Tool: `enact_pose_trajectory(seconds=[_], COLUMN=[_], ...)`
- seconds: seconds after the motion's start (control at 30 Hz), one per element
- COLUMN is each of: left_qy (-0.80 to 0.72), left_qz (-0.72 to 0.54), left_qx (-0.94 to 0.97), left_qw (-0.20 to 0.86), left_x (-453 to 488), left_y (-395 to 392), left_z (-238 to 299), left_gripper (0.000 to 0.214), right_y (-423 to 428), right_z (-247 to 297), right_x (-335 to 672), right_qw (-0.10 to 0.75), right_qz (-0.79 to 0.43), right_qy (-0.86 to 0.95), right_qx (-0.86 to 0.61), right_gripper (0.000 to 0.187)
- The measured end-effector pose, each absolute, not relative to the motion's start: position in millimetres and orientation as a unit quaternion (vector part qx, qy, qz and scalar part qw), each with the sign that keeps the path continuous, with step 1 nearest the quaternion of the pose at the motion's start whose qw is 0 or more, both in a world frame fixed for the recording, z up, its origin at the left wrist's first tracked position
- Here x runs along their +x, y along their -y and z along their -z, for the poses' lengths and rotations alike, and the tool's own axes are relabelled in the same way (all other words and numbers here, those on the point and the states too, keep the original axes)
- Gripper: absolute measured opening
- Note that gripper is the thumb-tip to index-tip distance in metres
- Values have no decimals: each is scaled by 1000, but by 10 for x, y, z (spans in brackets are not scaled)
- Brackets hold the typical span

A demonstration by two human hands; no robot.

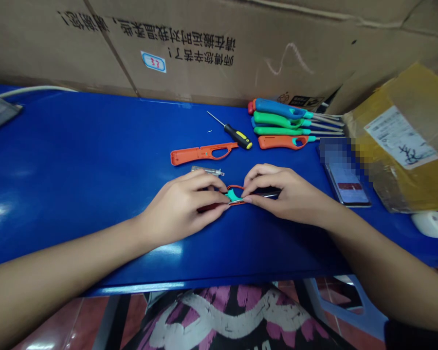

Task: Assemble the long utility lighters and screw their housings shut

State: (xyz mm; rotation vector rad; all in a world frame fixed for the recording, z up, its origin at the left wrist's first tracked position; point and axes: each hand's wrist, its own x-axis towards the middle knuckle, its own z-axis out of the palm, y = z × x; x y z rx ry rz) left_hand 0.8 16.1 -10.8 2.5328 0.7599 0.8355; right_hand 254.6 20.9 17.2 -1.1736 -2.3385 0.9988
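Both hands meet over an opened orange long-nosed lighter [236, 186] at the middle of the blue table, its teal trigger [233, 196] showing between them. My left hand [184, 201] is closed, its fingertips pinching the handle end beside the trigger. Opposite it, my right hand [282, 192] pinches the front part, where the dark metal nozzle [270, 194] shows under the palm. Fingers cover much of the lighter. Just beyond my left hand lies a clear fluid tank [208, 171]. Farther back rests the loose orange half shell [199, 153], inner side up.
A black-and-yellow screwdriver [238, 136] lies behind the shell, near a tiny metal pin [209, 131]. Several lighters [282, 142] are stacked at back right. A phone [346, 180], a taped carton [405, 146] and a white object [432, 224] stand right. A large cardboard box [190, 82] walls the back.
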Motion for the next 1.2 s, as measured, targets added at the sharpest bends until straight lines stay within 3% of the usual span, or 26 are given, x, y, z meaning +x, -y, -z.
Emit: enact_pose_trajectory(seconds=[0.17,0.73,1.2], left_qy=[-276,-283,-276], left_qz=[-279,-293,-285], left_qx=[900,884,891], left_qw=[189,231,222], left_x=[7,26,24], left_y=[-149,-151,-146], left_z=[114,127,135], left_gripper=[15,10,11], right_y=[-189,-99,-116], right_z=[-191,-200,-202], right_x=[2544,2549,2566], right_qw=[169,138,130], right_qz=[-352,-252,-283], right_qy=[816,858,864], right_qx=[-427,-425,-396], right_gripper=[2,7,12])
